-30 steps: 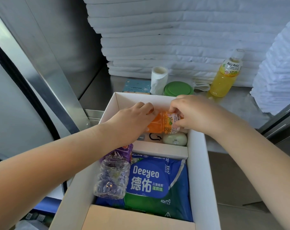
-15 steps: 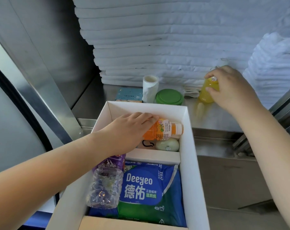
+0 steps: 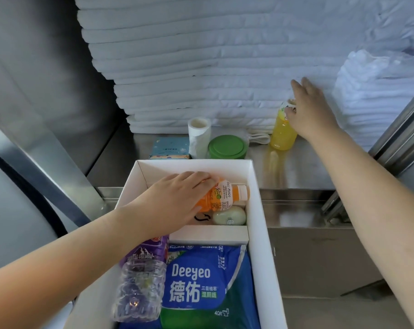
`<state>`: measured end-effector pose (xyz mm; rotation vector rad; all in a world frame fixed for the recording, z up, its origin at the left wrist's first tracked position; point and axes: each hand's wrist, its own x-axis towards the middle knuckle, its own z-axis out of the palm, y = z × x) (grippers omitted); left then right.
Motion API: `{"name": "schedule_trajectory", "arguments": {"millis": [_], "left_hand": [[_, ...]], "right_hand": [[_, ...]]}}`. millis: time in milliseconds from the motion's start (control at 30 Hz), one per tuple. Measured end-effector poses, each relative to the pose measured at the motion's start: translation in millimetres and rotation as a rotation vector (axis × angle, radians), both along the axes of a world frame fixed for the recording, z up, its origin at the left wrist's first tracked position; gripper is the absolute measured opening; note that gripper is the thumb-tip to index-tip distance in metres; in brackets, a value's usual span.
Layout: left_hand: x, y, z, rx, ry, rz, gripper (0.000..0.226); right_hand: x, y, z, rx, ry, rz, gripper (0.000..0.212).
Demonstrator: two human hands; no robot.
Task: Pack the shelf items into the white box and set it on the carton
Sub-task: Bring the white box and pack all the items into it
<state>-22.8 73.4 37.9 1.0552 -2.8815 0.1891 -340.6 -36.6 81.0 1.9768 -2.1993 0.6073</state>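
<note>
The white box [image 3: 255, 186] stands open against the steel shelf [image 3: 296, 169]. In its far compartment an orange bottle [image 3: 225, 198] lies on its side, and my left hand [image 3: 175, 203] rests on it with fingers laid over its body. A pale green oval item [image 3: 228, 216] lies beside it. The near compartment holds a blue wet-wipes pack [image 3: 201, 288] and a clear bottle with a purple label [image 3: 139, 288]. On the shelf, my right hand [image 3: 310, 110] is against the top of an upright yellow bottle [image 3: 283, 134], fingers straight and spread.
A paper roll [image 3: 199, 136], a green-lidded container [image 3: 227, 147], a blue tissue packet [image 3: 169, 150] and a white strap [image 3: 258, 138] sit on the shelf behind the box. Stacked white towels [image 3: 201, 67] fill the back, with another pile [image 3: 372, 91] at the right.
My right hand let go of the orange bottle and moved right to the yellow bottle on the shelf. My left hand stayed on the orange bottle, which now lies lower in the box.
</note>
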Motion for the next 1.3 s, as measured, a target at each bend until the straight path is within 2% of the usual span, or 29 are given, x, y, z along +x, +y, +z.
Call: {"name": "schedule_trajectory", "arguments": {"millis": [133, 333, 433, 533, 633, 933, 1167, 1300], "left_hand": [[2, -1, 0, 0.040, 0.018, 0.018, 0.058], [3, -1, 0, 0.067, 0.051, 0.038, 0.058], [4, 0, 0, 0.060, 0.062, 0.045, 0.058], [5, 0, 0, 0.065, 0.067, 0.051, 0.057], [4, 1, 0, 0.078, 0.076, 0.052, 0.057], [3, 5, 11, 0.067, 0.186, 0.087, 0.060], [7, 19, 22, 0.136, 0.338, 0.174, 0.081], [12, 14, 14, 0.130, 0.118, 0.221, 0.074]], "right_hand": [[0, -2, -2, -0.092, 0.040, 0.003, 0.048], [11, 12, -2, -0.185, 0.105, 0.065, 0.049], [12, 24, 5, -0.233, 0.067, 0.072, 0.048], [14, 37, 23, -0.317, -0.015, 0.084, 0.038], [24, 57, 43, -0.383, -0.133, 0.161, 0.035], [71, 121, 77, -0.526, -0.301, 0.384, 0.034], [103, 145, 65, -0.365, -0.318, 0.511, 0.030], [111, 149, 49, -0.282, -0.305, 0.542, 0.029]]}}
